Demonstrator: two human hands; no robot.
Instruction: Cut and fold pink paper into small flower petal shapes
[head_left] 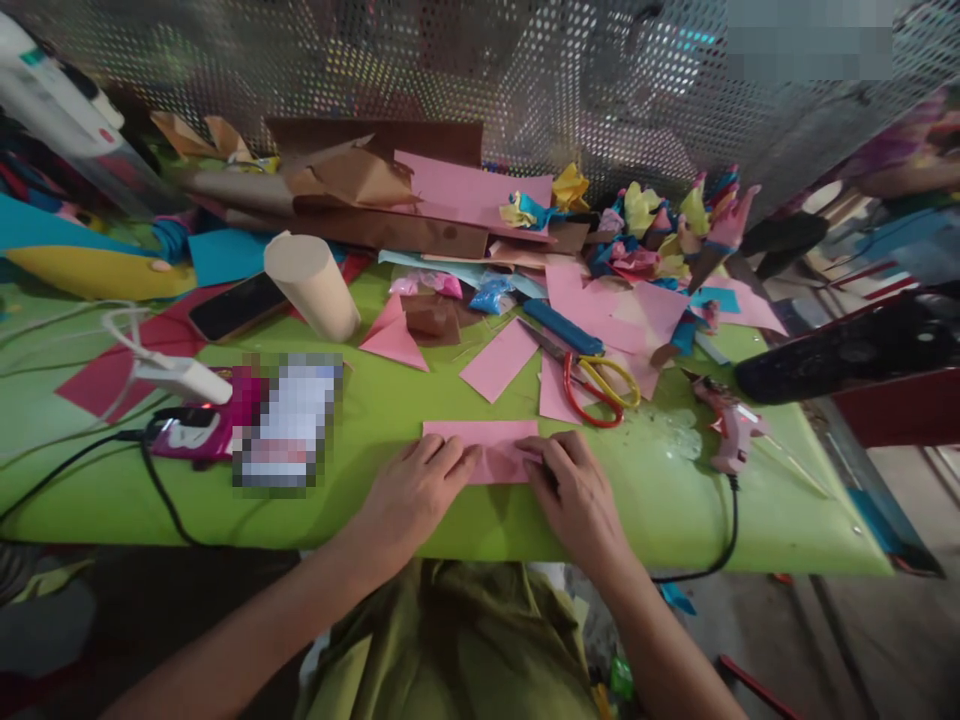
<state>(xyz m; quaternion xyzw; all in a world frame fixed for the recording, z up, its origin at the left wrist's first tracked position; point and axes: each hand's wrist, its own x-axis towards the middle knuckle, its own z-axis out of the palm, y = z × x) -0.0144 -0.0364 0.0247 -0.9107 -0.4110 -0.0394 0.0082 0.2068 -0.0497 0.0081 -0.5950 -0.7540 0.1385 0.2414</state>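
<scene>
A pink paper rectangle (487,437) lies near the front edge of the green table, between my two hands. My left hand (427,480) has its fingers curled together over the paper's left part, fingertips pressing on it. Over at the right end, my right hand (574,485) bends its fingers around the paper's edge, its thumb partly hidden. Just beyond the paper are scissors (592,390) with red and yellow handles, lying on more pink paper. A pink strip of paper (501,360) rests to the left of the scissors.
A hot glue gun (727,425) with its cord sits at the right. To the left are a phone (289,420), a magenta power strip (195,430) and a cardboard tube (311,285). Crumpled paper pieces (675,225) and cardboard (352,225) line the back, before a perforated metal panel (525,80).
</scene>
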